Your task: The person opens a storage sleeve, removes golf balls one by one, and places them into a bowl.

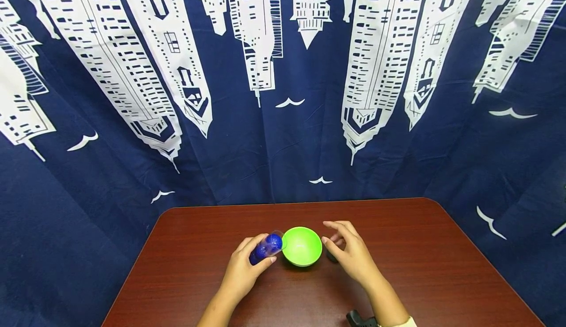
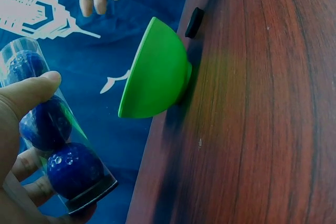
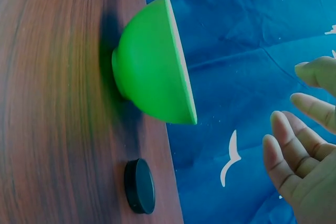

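Observation:
My left hand (image 1: 243, 267) grips a clear tube (image 2: 62, 96) that holds three dark blue dimpled balls (image 2: 75, 170). The tube has a black cap at its lower end, while its upper end looks uncovered and tilts toward a bright green bowl (image 1: 302, 247). The bowl stands upright on the table; I see nothing inside it. My right hand (image 1: 352, 254) hovers right of the bowl, fingers loosely bent and holding nothing. Below that hand a round black lid (image 3: 140, 186) lies on the table, mostly hidden by the hand in the head view.
A reddish-brown wooden table (image 1: 212, 228) with rounded far corners carries the bowl and lid. Behind it hangs a navy cloth (image 1: 283, 150) printed with white upside-down buildings and birds. A black strap or device (image 1: 360, 318) sits at the right wrist.

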Demonstrator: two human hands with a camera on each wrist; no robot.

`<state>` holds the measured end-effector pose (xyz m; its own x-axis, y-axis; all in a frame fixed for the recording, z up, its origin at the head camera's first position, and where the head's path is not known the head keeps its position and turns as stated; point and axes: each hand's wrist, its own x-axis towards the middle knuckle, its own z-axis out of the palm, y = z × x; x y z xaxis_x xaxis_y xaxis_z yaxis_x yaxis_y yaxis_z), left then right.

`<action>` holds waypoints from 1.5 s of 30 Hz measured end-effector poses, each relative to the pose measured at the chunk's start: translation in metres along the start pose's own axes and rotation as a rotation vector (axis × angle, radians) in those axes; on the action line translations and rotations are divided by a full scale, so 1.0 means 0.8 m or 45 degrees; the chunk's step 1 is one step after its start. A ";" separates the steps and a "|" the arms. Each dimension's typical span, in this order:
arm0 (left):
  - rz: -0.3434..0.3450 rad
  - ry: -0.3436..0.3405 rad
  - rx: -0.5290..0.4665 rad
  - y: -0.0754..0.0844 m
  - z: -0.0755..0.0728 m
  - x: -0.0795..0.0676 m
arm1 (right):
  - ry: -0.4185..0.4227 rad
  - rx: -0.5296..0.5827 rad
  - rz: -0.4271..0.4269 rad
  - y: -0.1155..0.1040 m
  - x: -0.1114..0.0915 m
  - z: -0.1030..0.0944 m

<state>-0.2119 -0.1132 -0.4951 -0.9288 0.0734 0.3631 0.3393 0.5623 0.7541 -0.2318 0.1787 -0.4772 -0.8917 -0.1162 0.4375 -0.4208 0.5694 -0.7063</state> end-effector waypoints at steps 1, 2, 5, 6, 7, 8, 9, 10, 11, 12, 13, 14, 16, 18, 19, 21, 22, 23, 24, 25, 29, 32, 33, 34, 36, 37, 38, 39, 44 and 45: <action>0.001 0.001 -0.001 0.001 0.000 0.000 | -0.008 0.020 -0.010 -0.002 0.000 0.000; 0.001 0.003 0.003 0.001 0.000 0.000 | -0.016 0.035 -0.020 -0.003 0.000 0.000; 0.000 0.011 0.018 0.002 0.001 0.000 | -0.031 0.076 -0.047 -0.007 0.001 0.001; 0.002 0.014 0.025 0.002 0.001 0.000 | -0.037 0.091 -0.052 -0.009 0.001 0.002; 0.003 0.015 0.035 0.003 0.001 0.000 | -0.044 0.105 -0.056 -0.010 0.000 0.002; 0.007 0.018 0.039 0.003 0.001 0.000 | -0.049 0.116 -0.061 -0.011 0.000 0.003; 0.013 0.019 0.047 0.003 0.001 0.000 | -0.056 0.126 -0.064 -0.011 -0.001 0.005; 0.020 0.019 0.058 0.004 0.001 0.001 | -0.063 0.133 -0.070 -0.012 -0.001 0.006; 0.029 0.020 0.069 0.004 0.001 0.001 | -0.072 0.141 -0.071 -0.013 -0.002 0.007; 0.038 0.022 0.082 0.005 0.001 0.001 | -0.081 0.145 -0.076 -0.013 -0.003 0.009; 0.048 0.023 0.094 0.005 0.001 0.002 | -0.089 0.147 -0.079 -0.014 -0.003 0.010; 0.056 0.023 0.105 0.006 0.001 0.002 | -0.097 0.147 -0.082 -0.014 -0.004 0.012; 0.068 0.022 0.125 0.007 0.001 0.003 | -0.111 0.163 -0.088 -0.015 -0.005 0.014; 0.073 0.025 0.132 0.007 0.002 0.004 | -0.125 0.185 -0.089 -0.016 -0.006 0.015; 0.076 0.027 0.134 0.008 0.002 0.004 | -0.128 0.196 -0.090 -0.017 -0.007 0.016; 0.086 0.043 0.143 0.008 0.003 0.005 | -0.134 0.219 -0.099 -0.018 -0.007 0.017; 0.092 0.052 0.150 0.008 0.003 0.005 | -0.137 0.229 -0.106 -0.018 -0.008 0.018; 0.101 0.062 0.159 0.009 0.004 0.005 | -0.139 0.238 -0.113 -0.018 -0.008 0.019; 0.112 0.073 0.170 0.009 0.004 0.006 | -0.143 0.244 -0.119 -0.018 -0.009 0.020; 0.122 0.085 0.187 0.010 0.004 0.006 | -0.145 0.252 -0.126 -0.018 -0.009 0.021; 0.157 0.115 0.261 0.012 0.005 0.006 | -0.172 0.281 -0.127 -0.020 -0.011 0.025; 0.185 0.132 0.328 0.014 0.005 0.005 | -0.196 0.303 -0.110 -0.022 -0.012 0.028; 0.197 0.139 0.354 0.014 0.005 0.005 | -0.206 0.313 -0.108 -0.022 -0.012 0.030; 0.209 0.146 0.378 0.015 0.006 0.005 | -0.216 0.322 -0.105 -0.023 -0.013 0.031; 0.239 0.163 0.426 0.016 0.006 0.005 | -0.232 0.335 -0.106 -0.023 -0.014 0.034; 0.256 0.172 0.449 0.016 0.007 0.005 | -0.238 0.338 -0.108 -0.024 -0.015 0.035; 0.273 0.179 0.469 0.016 0.007 0.005 | -0.243 0.342 -0.107 -0.024 -0.015 0.037; 0.291 0.187 0.488 0.017 0.008 0.005 | -0.249 0.351 -0.105 -0.024 -0.016 0.038; 0.375 0.218 0.543 0.019 0.010 0.004 | -0.277 0.380 -0.111 -0.026 -0.020 0.043; 0.389 0.222 0.554 0.020 0.010 0.004 | -0.285 0.394 -0.116 -0.025 -0.020 0.045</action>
<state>-0.2111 -0.0971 -0.4864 -0.7470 0.1694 0.6429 0.4621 0.8276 0.3188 -0.2147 0.1400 -0.4899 -0.8484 -0.3492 0.3978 -0.4997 0.2805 -0.8195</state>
